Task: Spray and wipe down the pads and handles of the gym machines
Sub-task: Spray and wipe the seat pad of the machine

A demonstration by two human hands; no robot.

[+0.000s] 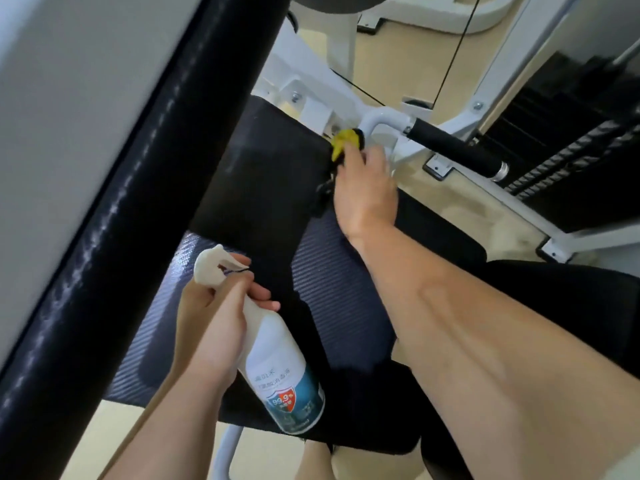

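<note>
My left hand (211, 320) grips a white spray bottle (277, 362) with a blue label, its nozzle pointing up and left over the dark seat pad (332, 306). A second black pad (266, 168) lies beyond it. My right hand (363, 188) reaches forward and holds a yellow cloth (341, 142) at the far right corner of that black pad, close to the white frame tube. To the right of the hand, a black foam handle (457, 147) sticks out from the frame.
A thick black padded bar (114, 202) crosses the left side diagonally, very close to the camera. White machine frame (495, 81), a thin black cable (453, 64) and a dark weight stack (568, 140) stand at the upper right. Beige floor lies beneath.
</note>
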